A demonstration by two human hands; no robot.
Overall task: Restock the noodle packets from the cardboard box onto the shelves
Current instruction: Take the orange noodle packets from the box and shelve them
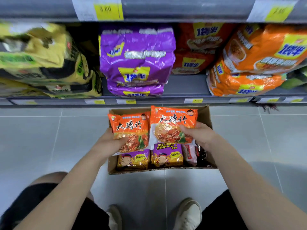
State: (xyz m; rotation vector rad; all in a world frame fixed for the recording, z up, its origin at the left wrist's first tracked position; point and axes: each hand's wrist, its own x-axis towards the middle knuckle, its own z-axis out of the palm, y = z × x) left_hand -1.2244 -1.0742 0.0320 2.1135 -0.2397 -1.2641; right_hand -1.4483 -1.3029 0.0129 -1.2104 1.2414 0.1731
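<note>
Now, both hands full.
Left hand [114, 141] grips left packet [130, 127], right hand [199, 135] grips right packet [172, 122]; shelf [186, 84] lies ahead, higher up.

Your two bare forearms reached up from the lower corners of the frame, angling in toward its centre. Your left hand [113, 141], just left of centre, gripped the lower part of an orange packet [129, 128], thumb on its printed face and fingers curled behind its edge. Your right hand [201, 134], just right of centre and slightly higher, held a second orange packet [172, 122] by its lower right corner, thumb lying across the front. Both wrists were nearly straight, the hands apart
</note>
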